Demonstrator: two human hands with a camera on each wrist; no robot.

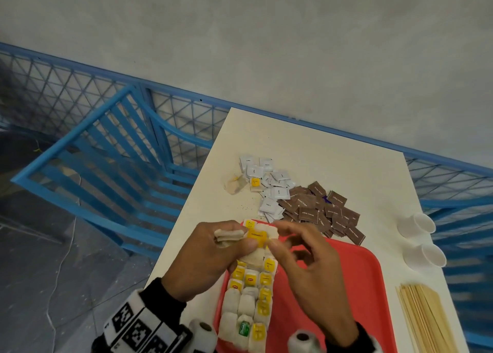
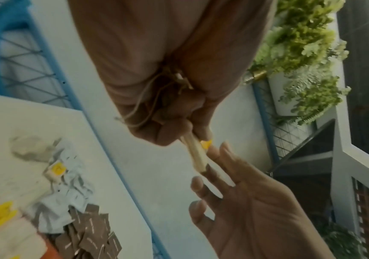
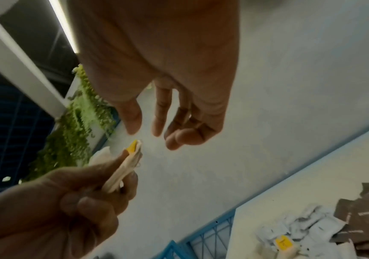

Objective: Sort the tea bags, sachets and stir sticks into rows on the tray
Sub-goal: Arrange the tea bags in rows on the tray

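We had tea bags rowed on the red tray [image 1: 368,286], our left hand [image 1: 213,262] pinching a few more [image 1: 230,235], right hand [image 1: 314,272] loose and empty, while sachets [image 1: 298,200] and stir sticks [image 1: 424,320] waited on the tabletop [image 1: 333,155].

One red tray [image 1: 368,286] lies at the lower centre of the head view. Two white paper cups [image 1: 416,226] stand at the right edge. One bundle of stir sticks [image 1: 424,318] fills the lower right. White sachets [image 1: 269,189] and brown sachets [image 1: 320,211] form two heaps, too overlapped to count.
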